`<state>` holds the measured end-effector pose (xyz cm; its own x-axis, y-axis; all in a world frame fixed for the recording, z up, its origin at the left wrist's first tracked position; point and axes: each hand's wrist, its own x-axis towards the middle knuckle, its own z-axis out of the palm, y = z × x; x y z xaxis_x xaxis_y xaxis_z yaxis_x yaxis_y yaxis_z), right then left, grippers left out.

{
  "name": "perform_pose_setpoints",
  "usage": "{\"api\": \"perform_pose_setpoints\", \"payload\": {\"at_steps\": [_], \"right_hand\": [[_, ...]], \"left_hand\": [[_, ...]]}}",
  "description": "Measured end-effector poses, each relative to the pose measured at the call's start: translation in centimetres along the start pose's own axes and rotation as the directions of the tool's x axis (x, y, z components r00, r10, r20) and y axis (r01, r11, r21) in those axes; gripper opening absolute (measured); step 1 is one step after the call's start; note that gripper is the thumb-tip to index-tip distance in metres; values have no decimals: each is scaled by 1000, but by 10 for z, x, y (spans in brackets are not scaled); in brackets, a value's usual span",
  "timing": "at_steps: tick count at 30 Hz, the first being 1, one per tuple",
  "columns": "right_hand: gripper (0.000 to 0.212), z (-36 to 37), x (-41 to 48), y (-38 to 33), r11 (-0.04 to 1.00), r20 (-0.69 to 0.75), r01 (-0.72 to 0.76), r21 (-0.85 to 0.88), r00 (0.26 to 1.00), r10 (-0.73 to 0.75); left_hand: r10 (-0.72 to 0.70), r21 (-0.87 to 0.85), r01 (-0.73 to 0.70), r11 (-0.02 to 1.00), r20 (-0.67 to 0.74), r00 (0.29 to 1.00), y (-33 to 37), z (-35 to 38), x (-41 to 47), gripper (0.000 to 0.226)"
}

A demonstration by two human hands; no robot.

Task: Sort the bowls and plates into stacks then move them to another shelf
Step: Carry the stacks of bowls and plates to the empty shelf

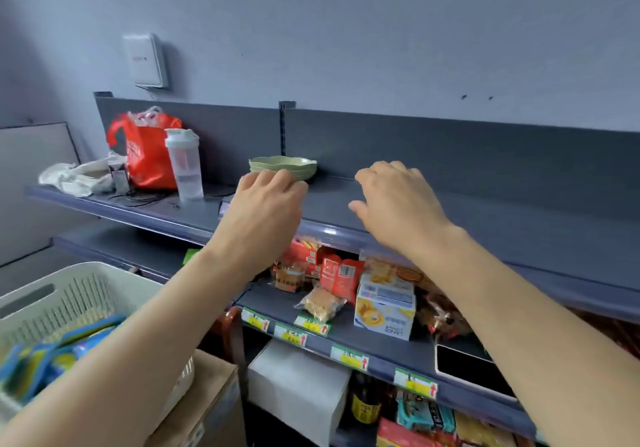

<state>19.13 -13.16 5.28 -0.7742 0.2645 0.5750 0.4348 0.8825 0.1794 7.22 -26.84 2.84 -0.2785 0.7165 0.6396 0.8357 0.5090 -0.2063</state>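
A small stack of pale green bowls sits on the top grey shelf, near its back panel. My left hand hovers just in front of the stack, fingers loosely bent, holding nothing; whether its fingertips touch the lower bowl I cannot tell. My right hand hangs over the bare shelf to the right of the bowls, fingers relaxed and empty. No plates are visible.
On the shelf's left end stand a clear shaker bottle, a red bag and crumpled white cloth. The shelf below holds snack packets and a white box. A pale basket with blue packets stands at lower left.
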Motion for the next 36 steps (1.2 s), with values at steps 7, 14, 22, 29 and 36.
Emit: {"api": "perform_pose_setpoints", "payload": {"at_steps": [7,14,22,29,36], "right_hand": [[23,49,67,5,993,-4,89,73,996,-89],[34,107,137,2,988,71,51,145,996,-62],[29,177,231,-5,949,181,-188,254,973,144],[43,238,284,0,888,358,-406,216,879,315],[26,281,312,-2,688,524,-655,311,723,451]], "left_hand": [[-130,87,127,988,26,991,-40,36,28,25],[-213,73,208,975,74,974,-94,93,69,27],[-289,-75,305,949,174,941,-169,188,144,29],[-332,-164,382,910,267,905,-213,257,189,28],[-434,-380,653,656,518,737,-233,297,218,38]]}}
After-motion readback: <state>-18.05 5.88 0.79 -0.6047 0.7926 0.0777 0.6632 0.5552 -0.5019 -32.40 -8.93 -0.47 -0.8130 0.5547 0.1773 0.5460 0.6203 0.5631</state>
